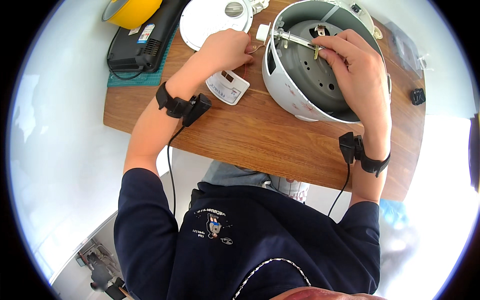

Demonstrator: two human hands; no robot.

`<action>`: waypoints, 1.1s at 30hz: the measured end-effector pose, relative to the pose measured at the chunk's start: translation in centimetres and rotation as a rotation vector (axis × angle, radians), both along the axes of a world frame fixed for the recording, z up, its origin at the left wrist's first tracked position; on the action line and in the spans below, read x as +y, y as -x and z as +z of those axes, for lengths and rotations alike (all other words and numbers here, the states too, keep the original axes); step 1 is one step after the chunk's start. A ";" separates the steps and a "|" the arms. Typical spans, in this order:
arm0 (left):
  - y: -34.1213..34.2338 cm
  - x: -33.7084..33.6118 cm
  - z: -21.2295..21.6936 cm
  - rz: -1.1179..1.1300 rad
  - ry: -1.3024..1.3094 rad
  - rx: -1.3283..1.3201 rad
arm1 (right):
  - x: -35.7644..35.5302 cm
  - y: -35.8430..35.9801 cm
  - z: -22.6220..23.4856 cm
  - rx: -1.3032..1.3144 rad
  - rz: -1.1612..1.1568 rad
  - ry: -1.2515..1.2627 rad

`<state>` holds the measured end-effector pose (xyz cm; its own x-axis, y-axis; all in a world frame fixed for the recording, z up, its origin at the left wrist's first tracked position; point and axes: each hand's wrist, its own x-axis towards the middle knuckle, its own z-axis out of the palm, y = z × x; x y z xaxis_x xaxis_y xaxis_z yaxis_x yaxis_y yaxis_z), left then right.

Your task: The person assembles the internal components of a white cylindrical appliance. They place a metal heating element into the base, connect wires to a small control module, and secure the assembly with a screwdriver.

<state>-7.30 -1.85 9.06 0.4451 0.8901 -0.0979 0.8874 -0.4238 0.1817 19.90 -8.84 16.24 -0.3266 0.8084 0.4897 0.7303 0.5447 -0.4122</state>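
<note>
A rice cooker body [292, 95], white with a floral print, stands on the table with its grey metal inside facing up. Across its opening lies a metal lever [297, 39] with a white tab [262, 33] sticking out past the left rim. My right hand [357, 65] reaches over the rim and pinches the lever's inner end between thumb and fingers. To the left of the body my left hand [227, 50] is closed, with thin wires [257, 48] at its fingertips. Below that hand lies a white control panel [229, 89], partly covered by it.
A white round lid [212, 20] lies behind my left hand. Farther left are a black device [142, 45] on a green mat [120, 80] and a yellow pot [132, 12]. At right sit a clear plastic piece [402, 47] and a small black part [418, 96].
</note>
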 end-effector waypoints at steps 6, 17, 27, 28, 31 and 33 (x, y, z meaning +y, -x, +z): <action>1.0 0.2 -0.5 0.108 0.150 -0.292 | 0.1 -0.2 -0.3 -0.015 0.008 -0.040; 1.9 -3.3 0.3 0.069 0.293 -0.966 | -0.1 0.0 -0.2 -0.017 -0.007 -0.029; 2.2 -5.2 0.0 -0.016 0.628 -1.125 | 0.0 0.1 -0.3 0.011 -0.006 0.004; 2.0 -5.2 0.0 -0.003 0.648 -1.160 | 0.0 0.1 -0.2 0.011 -0.003 0.002; 1.6 -5.3 0.2 0.073 0.773 -1.009 | -0.1 0.2 -0.1 0.015 -0.007 0.010; 1.0 -5.3 0.2 0.062 0.703 -0.878 | -0.1 0.0 -0.1 0.001 -0.008 0.007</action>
